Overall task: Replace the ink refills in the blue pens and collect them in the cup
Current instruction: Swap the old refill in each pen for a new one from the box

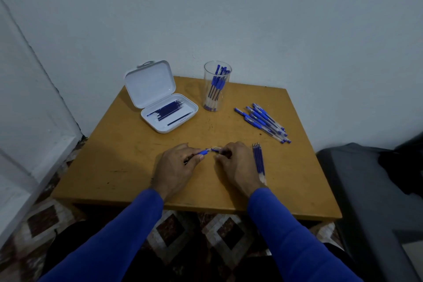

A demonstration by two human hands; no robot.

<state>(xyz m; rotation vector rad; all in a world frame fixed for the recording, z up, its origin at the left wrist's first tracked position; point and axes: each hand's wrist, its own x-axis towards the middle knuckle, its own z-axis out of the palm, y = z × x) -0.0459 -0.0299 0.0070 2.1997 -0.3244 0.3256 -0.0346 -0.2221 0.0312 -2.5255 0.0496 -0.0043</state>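
Note:
Over the middle of the wooden table (128,167), both hands hold one blue pen (209,150) between them. My left hand (180,162) grips its blue grip end. My right hand (233,160) pinches the clear other end. A clear cup (217,86) at the back holds several blue pens. A pile of several more blue pens (263,121) lies at the right. A few refills (259,161) lie just right of my right hand. An open white case (164,101) at the back left holds several dark refills.
The table stands against a white wall, with a door frame at the left. A dark grey seat (370,201) is close to the table's right edge. Patterned floor tiles show below the near edge.

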